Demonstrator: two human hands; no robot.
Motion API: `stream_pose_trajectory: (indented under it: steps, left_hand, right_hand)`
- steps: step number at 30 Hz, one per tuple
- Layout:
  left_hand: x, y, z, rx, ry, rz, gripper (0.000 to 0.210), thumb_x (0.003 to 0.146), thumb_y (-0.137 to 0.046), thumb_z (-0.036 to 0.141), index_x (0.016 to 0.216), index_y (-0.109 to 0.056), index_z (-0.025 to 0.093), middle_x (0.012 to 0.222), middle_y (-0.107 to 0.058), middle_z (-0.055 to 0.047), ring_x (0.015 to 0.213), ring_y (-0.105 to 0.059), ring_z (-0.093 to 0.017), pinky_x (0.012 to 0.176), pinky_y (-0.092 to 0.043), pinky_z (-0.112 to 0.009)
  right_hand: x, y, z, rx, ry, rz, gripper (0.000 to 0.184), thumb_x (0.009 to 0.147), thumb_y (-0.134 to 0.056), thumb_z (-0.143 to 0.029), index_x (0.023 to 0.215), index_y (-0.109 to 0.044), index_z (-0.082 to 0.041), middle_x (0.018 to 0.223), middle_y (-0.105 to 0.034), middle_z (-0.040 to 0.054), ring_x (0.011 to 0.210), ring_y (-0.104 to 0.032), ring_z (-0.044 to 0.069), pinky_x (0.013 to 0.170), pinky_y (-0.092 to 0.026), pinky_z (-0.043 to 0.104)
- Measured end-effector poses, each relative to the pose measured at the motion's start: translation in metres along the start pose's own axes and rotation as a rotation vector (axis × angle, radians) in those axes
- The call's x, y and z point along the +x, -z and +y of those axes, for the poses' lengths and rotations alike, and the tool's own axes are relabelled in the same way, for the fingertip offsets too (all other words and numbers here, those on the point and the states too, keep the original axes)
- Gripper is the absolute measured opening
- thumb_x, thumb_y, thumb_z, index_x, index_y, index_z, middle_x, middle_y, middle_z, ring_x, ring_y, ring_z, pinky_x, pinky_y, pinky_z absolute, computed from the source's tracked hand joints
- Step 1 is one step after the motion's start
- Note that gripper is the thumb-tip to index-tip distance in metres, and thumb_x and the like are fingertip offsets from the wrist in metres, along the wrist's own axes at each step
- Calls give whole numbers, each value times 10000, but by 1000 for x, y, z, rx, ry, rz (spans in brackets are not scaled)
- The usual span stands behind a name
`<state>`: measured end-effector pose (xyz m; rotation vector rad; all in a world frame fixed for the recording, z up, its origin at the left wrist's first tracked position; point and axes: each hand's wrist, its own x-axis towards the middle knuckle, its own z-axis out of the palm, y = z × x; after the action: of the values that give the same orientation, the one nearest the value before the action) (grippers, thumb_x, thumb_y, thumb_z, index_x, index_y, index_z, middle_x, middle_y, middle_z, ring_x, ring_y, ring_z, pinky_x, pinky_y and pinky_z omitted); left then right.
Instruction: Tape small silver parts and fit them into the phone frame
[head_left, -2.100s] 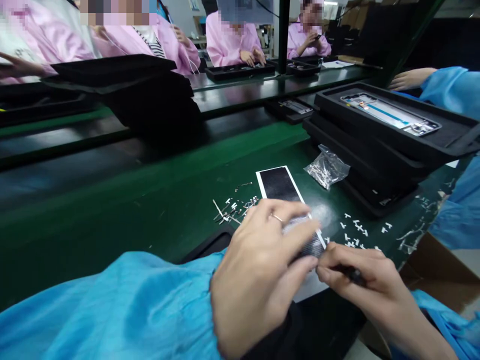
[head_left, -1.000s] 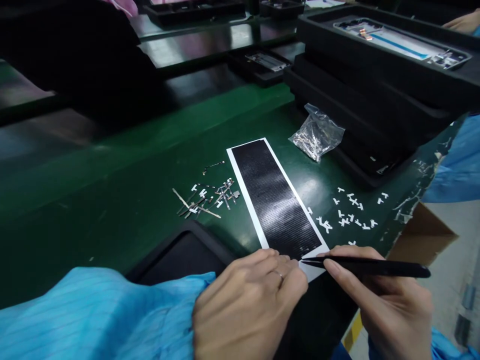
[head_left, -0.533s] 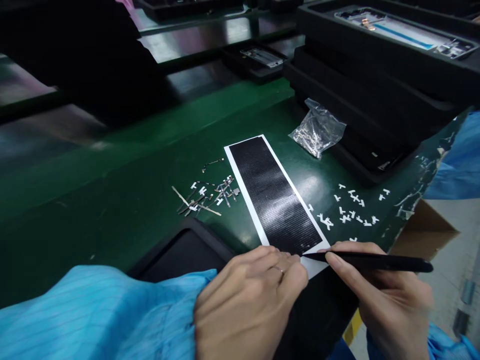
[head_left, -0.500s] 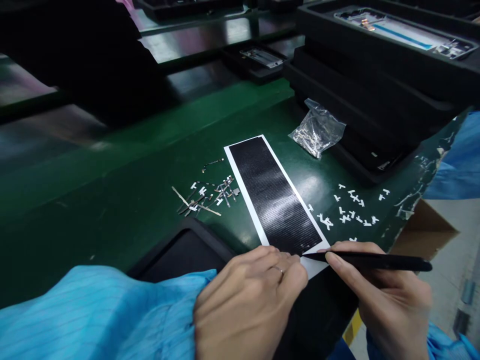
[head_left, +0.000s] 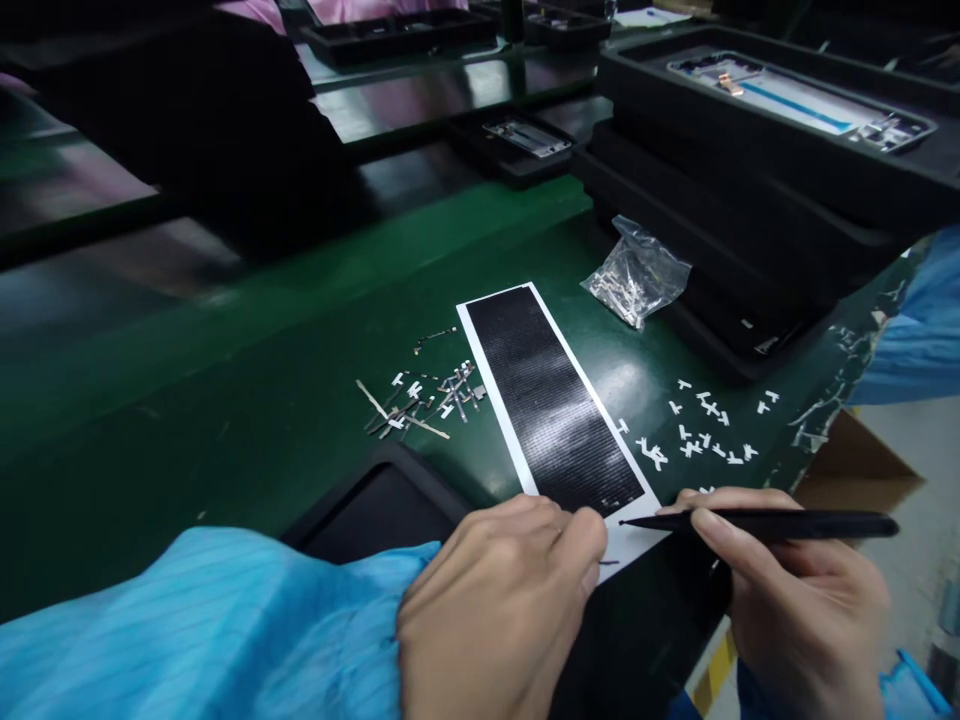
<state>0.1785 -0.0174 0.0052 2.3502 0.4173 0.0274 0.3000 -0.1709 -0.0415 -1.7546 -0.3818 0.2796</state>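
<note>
Right now your left hand (head_left: pixel 495 610) presses the near end of the black sheet (head_left: pixel 551 400) flat, fingers curled together on it, while your right hand (head_left: pixel 802 600) pinches the tweezers (head_left: pixel 757 522), tips closed at the sheet's near edge. It looks thin, limp and crease-prone; lift by the white border. Beyond lie loose metal bits (head_left: pixel 424 395) and a bag (head_left: pixel 637 275).

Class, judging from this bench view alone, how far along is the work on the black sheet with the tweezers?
Done: white backing scraps litter the green bench, and a few gaps show at the black sheet's near end. In hand: the left hand pins that end while the right hand points tweezers at it. Left: nearly the whole sheet remains filled.
</note>
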Motion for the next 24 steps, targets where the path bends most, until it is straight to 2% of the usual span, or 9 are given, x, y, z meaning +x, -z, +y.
stream_pose_trajectory:
  steps: [4, 8, 11, 14, 20, 24]
  left_hand:
    - [20, 11, 6, -352, 260, -123, 204, 897, -373, 274, 803, -549, 234, 821, -697, 32, 846, -624, -197, 738, -454, -289]
    - [37, 21, 13, -629, 446, -163, 129, 864, -424, 145, 832, -545, 173, 743, -703, -13, 764, -642, -176, 764, -446, -282]
    - [42, 23, 16, -731, 523, -189, 172, 848, -415, 63, 863, -573, 130, 700, -691, -28, 662, -634, -150, 718, -457, -263]
    - [43, 23, 17, -766, 527, -217, 197, 827, -408, 24, 840, -583, 114, 658, -679, -23, 614, -623, -137, 678, -458, -248]
    - [45, 23, 15, -792, 526, -240, 226, 833, -385, 1, 818, -586, 103, 626, -670, -16, 569, -607, -118, 656, -461, -233]
    - [44, 23, 17, -781, 537, -246, 223, 848, -388, -8, 838, -585, 95, 628, -669, -14, 572, -607, -115, 664, -463, -232]
  right_hand:
    - [6, 4, -5, 168, -23, -15, 76, 694, -741, -290, 760, -729, -255, 801, -712, 59, 773, -683, 238, 720, -563, 313]
    - [14, -13, -16, 125, 123, 89, 70, 605, -759, -214, 668, -728, -217, 702, -708, 64, 639, -682, 212, 639, -571, 261]
    - [16, -29, -22, 164, 203, 212, 46, 561, -734, -190, 600, -712, -201, 639, -694, 40, 583, -668, 170, 613, -560, 196]
    - [16, -35, -23, 218, 248, 311, 36, 543, -720, -164, 560, -698, -186, 623, -686, 27, 565, -659, 140, 611, -546, 151]
    - [18, -19, -15, 120, 269, 38, 52, 628, -743, -194, 673, -729, -216, 711, -711, 52, 658, -692, 216, 675, -579, 262]
    - [17, -17, -14, 123, 254, 58, 46, 642, -751, -206, 677, -726, -221, 705, -710, 43, 654, -691, 205, 675, -578, 246]
